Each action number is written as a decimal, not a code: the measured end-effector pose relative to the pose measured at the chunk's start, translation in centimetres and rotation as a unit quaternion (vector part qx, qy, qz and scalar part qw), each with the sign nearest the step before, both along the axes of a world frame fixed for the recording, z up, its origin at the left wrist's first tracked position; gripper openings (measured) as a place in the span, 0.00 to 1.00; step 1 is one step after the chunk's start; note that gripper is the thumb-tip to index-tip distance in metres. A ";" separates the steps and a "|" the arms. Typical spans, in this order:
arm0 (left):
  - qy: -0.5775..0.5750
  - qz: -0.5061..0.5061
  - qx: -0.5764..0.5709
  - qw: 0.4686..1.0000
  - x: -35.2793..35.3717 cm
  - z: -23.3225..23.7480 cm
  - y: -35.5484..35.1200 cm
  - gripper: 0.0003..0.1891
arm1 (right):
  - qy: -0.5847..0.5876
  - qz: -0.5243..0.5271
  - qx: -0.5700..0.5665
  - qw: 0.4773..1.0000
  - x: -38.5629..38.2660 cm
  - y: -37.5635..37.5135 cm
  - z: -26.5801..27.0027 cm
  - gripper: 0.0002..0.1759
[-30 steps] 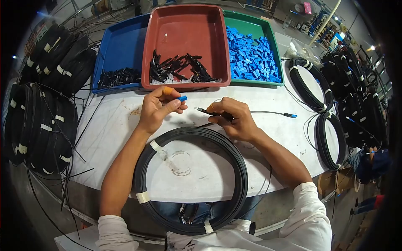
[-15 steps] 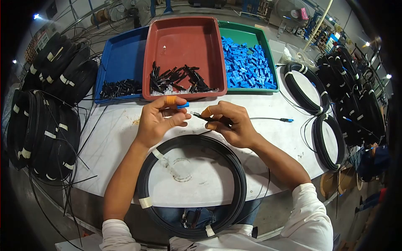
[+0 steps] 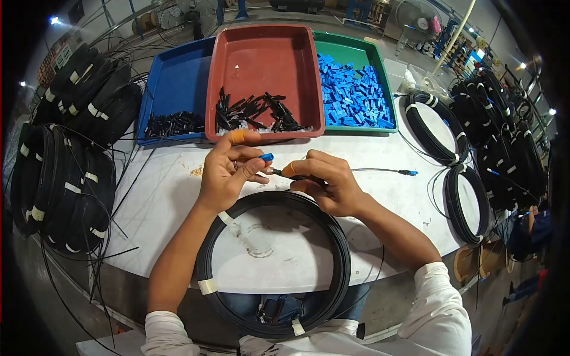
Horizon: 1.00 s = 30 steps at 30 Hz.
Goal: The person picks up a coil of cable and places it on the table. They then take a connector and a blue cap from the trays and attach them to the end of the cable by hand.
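Note:
My left hand (image 3: 224,172) pinches a small blue connector housing (image 3: 267,158) between thumb and fingers, its index finger lifted and wrapped in orange tape. In my right hand (image 3: 332,183), also taped at a fingertip, is a black cable connector (image 3: 275,171) with a pale tip. That tip points left, just below the blue housing and close to my left fingertips. Below both hands lies a coil of black cable (image 3: 339,249), bound with white tape and hanging over the table's front edge. A thin cable with a blue-ended connector (image 3: 408,172) extends right from behind my right hand.
At the back of the white table (image 3: 178,237) stand a blue tray (image 3: 178,71) and a red tray (image 3: 264,53) with black parts, and a green tray (image 3: 350,44) of blue housings. Cable coils (image 3: 59,184) pile up left; smaller coils (image 3: 436,155) lie right.
The blue housing has turned in my left fingers and come lower, and my left index finger has lifted off it. The right hand has shifted slightly left with the connector.

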<state>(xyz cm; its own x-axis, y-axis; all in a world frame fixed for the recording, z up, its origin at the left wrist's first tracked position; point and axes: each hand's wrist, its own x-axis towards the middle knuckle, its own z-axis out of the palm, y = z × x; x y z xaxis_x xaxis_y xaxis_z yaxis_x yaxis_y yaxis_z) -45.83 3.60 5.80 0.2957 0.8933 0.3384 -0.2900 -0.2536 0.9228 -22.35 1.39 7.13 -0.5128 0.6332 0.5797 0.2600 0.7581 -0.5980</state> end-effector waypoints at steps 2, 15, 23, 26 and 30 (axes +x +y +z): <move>0.008 0.020 0.003 1.000 0.0 -0.2 0.2 0.15 | -0.008 -0.007 -0.002 1.000 0.1 0.1 0.0 0.18; 0.067 0.011 0.063 0.996 -1.0 -1.5 1.0 0.13 | 0.004 -0.018 -0.011 1.000 0.5 0.8 -0.6 0.21; -0.093 -0.161 -0.130 0.974 -1.0 -0.1 0.8 0.10 | -0.035 -0.032 0.036 0.998 -0.1 0.3 -0.4 0.20; -0.086 -0.224 -0.185 0.953 -1.3 -0.3 0.4 0.11 | -0.056 -0.048 0.014 0.997 0.0 0.1 -0.6 0.20; -0.090 -0.221 -0.151 0.959 -0.9 -0.5 -0.1 0.12 | -0.069 -0.053 0.025 0.996 0.1 0.3 -0.7 0.24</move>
